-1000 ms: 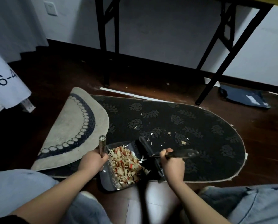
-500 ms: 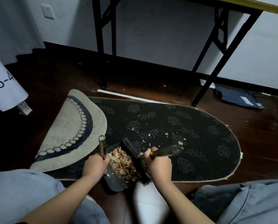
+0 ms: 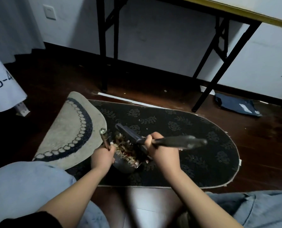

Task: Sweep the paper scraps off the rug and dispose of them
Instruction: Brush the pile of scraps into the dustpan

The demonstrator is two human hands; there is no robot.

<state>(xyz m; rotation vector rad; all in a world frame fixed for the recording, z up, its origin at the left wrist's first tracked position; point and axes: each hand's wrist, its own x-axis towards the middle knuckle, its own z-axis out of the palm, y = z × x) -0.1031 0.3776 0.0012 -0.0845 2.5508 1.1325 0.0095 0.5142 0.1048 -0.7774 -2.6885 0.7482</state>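
The paper scraps (image 3: 127, 150) lie almost all in the dustpan (image 3: 123, 163), which now sits further onto the rug (image 3: 178, 145) near its front edge than a second ago, with the brush (image 3: 132, 137) drawn back over its mouth. The left hand (image 3: 102, 157) is closed around the dustpan's handle and the right hand (image 3: 161, 150) is closed around the brush handle. Only a few small bits remain near the middle of the rug, so I judge the sweeping nearly finished and the disposal still to do.

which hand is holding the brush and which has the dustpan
The right hand grips the dark brush; the left hand holds the dustpan by its upright handle.
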